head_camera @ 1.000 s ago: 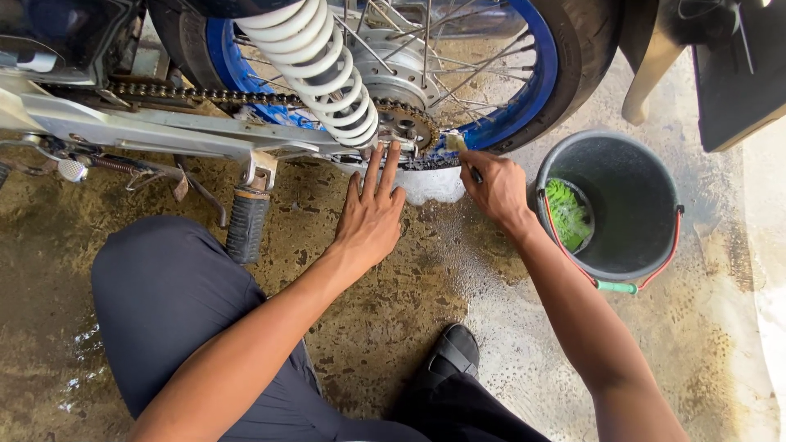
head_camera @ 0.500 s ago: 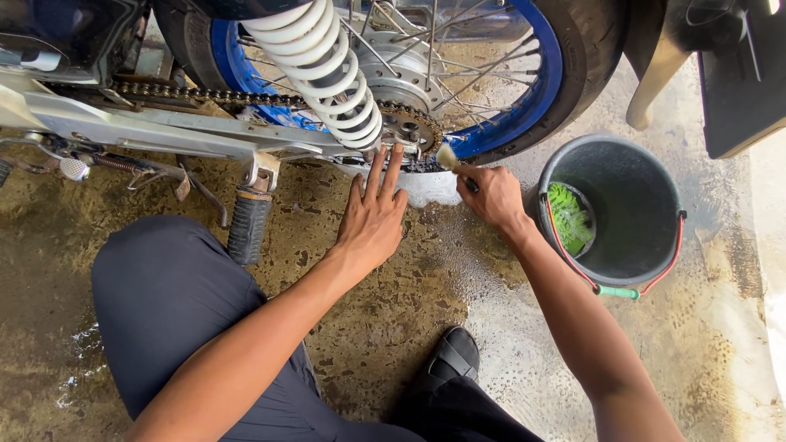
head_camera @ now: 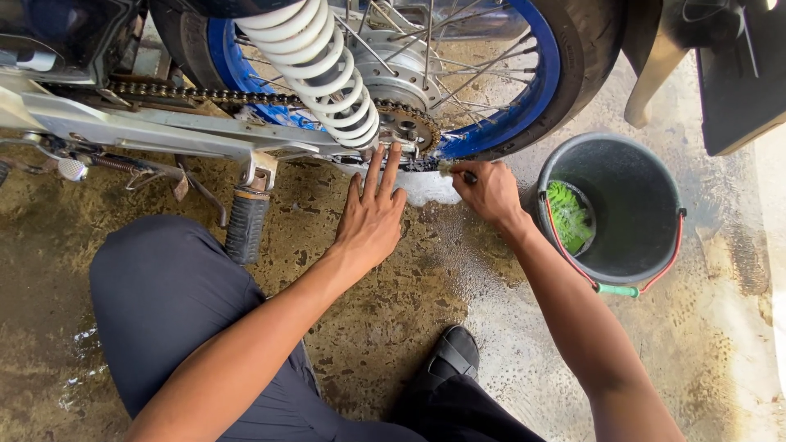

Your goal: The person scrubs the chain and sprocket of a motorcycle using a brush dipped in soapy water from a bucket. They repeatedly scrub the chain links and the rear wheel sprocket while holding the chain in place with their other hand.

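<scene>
A motorcycle's rear wheel with a blue rim (head_camera: 536,90) and spokes fills the top of the view, with a white coil spring (head_camera: 323,57) in front of it. The drive chain (head_camera: 188,94) runs to the rear sprocket (head_camera: 407,124). My left hand (head_camera: 370,217) lies flat, its fingertips touching the metal just below the sprocket. My right hand (head_camera: 490,190) is closed around a small brush (head_camera: 455,169), whose bristle end meets the chain under the sprocket. White foam lies on the ground below it.
A grey bucket (head_camera: 655,172) with a red handle stands right of my right hand, with a green scrubber (head_camera: 567,214) inside. A black footpeg (head_camera: 246,225) hangs beside my left knee. The concrete floor is wet and stained. A dark panel sits top right.
My right hand has slid a little to the left along the chain with the brush, closer to my left hand. The left hand has stayed in place.
</scene>
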